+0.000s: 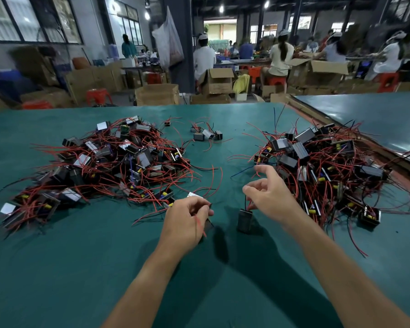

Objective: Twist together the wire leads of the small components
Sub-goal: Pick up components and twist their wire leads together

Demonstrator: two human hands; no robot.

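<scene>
Landmark = the black box (pixel 244 220) at centre-front of the green mat (pixel 81 256).

- Far left of the box, and behind it: left pile (pixel 109 162) of black components, tangled in red and black wires. A few show pale faces.
- Just left of the box: left hand (pixel 187 223), fingers curled in, pinching a red lead (pixel 199 224) that runs down across the palm side. A dark piece (pixel 208 225) shows under the fingertips, too blurred to identify.
- Well behind the box, slightly left: small cluster (pixel 206 134) of four or five components, apart from both piles.
- The box itself is upright, with its leads (pixel 248 204) rising from its top. Can't tell whether it rests on the mat or hangs just off it.
- Directly above and right of the box: right hand (pixel 268 197). Thumb and forefinger pinch the leads; the other fingers are lifted and loosely fanned.
- Right of the box: right pile (pixel 322 166), same parts, with wires sprawling out over the mat.
- Far right, behind the box: second table (pixel 376 119), butted against the mat's edge.
</scene>
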